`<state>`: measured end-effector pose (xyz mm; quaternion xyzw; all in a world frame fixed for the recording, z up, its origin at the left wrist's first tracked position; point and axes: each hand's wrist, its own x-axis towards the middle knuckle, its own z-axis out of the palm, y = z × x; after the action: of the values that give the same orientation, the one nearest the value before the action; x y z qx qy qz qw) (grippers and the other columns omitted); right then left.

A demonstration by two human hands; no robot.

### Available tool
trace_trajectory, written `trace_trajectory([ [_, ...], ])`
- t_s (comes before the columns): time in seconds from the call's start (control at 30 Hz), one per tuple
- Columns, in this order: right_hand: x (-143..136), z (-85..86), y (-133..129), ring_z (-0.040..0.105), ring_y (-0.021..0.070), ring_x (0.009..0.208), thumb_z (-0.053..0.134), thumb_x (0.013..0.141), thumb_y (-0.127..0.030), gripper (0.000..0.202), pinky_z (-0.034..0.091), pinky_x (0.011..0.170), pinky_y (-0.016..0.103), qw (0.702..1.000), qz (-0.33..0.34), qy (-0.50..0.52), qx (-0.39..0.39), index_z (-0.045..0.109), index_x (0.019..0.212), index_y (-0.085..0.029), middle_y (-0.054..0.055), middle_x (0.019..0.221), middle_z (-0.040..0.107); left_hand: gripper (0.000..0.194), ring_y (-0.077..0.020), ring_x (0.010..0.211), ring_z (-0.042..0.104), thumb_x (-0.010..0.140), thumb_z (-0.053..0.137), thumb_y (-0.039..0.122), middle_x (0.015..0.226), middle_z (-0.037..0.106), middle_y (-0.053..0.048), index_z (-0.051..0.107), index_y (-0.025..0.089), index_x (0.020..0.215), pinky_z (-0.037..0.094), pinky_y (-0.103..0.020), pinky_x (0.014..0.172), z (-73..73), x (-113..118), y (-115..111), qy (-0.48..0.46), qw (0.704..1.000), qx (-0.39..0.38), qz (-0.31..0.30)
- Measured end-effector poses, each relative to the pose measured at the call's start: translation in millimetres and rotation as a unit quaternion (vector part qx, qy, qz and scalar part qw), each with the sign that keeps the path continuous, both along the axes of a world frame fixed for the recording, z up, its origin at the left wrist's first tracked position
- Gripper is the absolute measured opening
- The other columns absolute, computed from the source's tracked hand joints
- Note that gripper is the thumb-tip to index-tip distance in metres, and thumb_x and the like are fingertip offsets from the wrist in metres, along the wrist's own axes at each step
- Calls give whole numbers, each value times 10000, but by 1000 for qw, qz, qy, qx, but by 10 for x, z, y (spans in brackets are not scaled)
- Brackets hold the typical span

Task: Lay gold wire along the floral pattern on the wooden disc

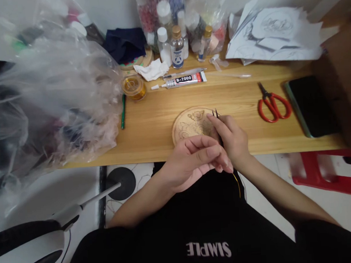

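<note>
A round wooden disc with a line drawing and a small gold wire shape near its top lies at the table's front edge. My right hand is over its right side, closed on dark pointed tweezers, tips up, with the index fingertip at the disc. In front of the disc my left hand is raised, fingers curled together, pinching a thin gold wire that hangs down from the fingertips.
Red-handled scissors and a phone lie right. Behind are a glue tube, a wire spool, bottles and papers. Plastic bags fill the left. A green pencil lies beside them.
</note>
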<state>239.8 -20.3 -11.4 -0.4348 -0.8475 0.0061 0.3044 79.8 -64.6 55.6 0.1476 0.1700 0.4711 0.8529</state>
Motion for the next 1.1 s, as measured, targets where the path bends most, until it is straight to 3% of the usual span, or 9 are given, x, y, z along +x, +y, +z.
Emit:
trace_trajectory([
  [0.47, 12, -15, 4, 637, 160, 787, 444, 956, -167, 376, 473, 560, 252, 1000, 0, 11, -5, 574, 1309, -180, 71, 991, 666, 125, -76, 697, 736, 775, 859, 302, 718, 755, 34, 780, 209, 802, 523, -113, 634, -25, -6, 10, 5, 1000, -9, 12],
  [0.67, 31, -11, 0, 643, 164, 822, 430, 961, -181, 407, 498, 602, 267, 999, 3, 16, -33, 550, 1348, -218, 71, 1033, 663, 143, -68, 673, 709, 792, 845, 242, 697, 722, 28, 728, 166, 761, 518, -130, 632, -30, -2, 12, -11, 1000, -8, 13],
  [0.87, -7, -39, 4, 638, 153, 767, 434, 965, -173, 373, 457, 544, 249, 1000, -13, 21, 16, 550, 1317, -215, 56, 984, 670, 297, -64, 650, 646, 829, 813, 314, 657, 590, 41, 605, 133, 719, 503, -157, 641, -3, 0, 38, -48, 998, -37, -19],
  [1.1, -14, -54, 3, 642, 150, 773, 429, 970, -174, 369, 477, 574, 248, 999, -16, 29, 14, 557, 1313, -220, 52, 977, 667, 344, -54, 600, 607, 823, 816, 338, 622, 574, 37, 589, 132, 665, 462, -144, 588, -14, 7, 35, -7, 1000, -29, -3],
])
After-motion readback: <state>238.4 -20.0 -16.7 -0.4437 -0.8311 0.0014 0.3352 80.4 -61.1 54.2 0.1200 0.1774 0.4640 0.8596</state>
